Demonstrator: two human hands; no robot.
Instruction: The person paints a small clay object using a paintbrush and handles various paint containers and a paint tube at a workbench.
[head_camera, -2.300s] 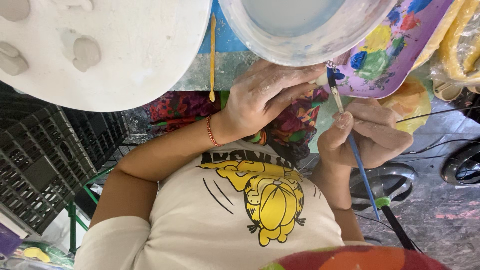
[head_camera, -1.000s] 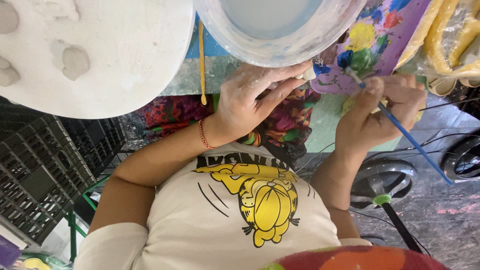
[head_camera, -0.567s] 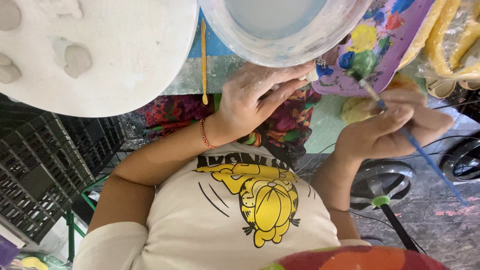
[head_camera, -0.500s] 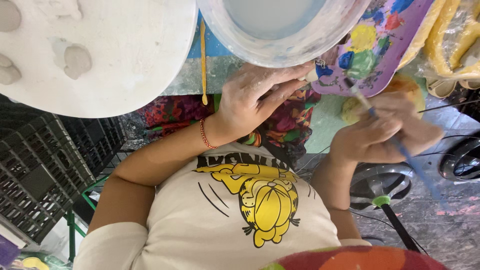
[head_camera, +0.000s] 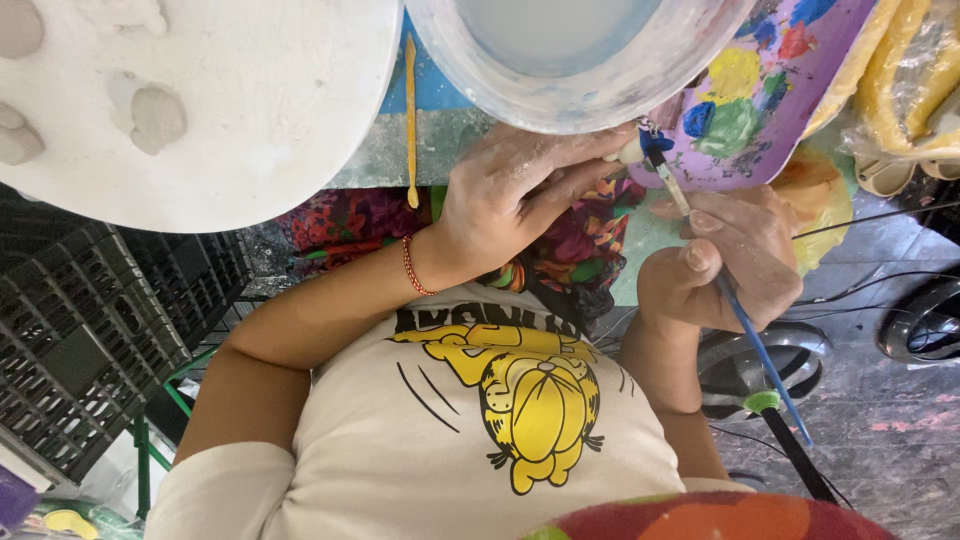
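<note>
A thin blue-handled paintbrush (head_camera: 735, 310) is pinched between the thumb and fingers of the right hand (head_camera: 725, 258). Its bristle end points up and touches a small pale object (head_camera: 640, 148) with blue paint on it. That small object is held at the fingertips of the left hand (head_camera: 515, 190), whose fingers are pressed together around it; what the object is cannot be told. A red string bracelet (head_camera: 410, 268) circles the left wrist.

Just above the brush tip, a purple paint palette (head_camera: 770, 110) carries blobs of yellow, blue, green and red paint. Beside it, a round white bucket (head_camera: 570, 60) holds cloudy, pale blue water, its rim smeared with paint. To the far side of the bucket lies a large white plaster shape (head_camera: 230, 100) with raised rounded lumps. A slim yellow stick (head_camera: 410, 110) lies between the plaster shape and the bucket, on the table edge (head_camera: 450, 150).

Below the hands, the person's cream T-shirt (head_camera: 480, 420) shows a yellow cartoon cat. A black plastic crate (head_camera: 90, 340) sits on the floor at one side.
</note>
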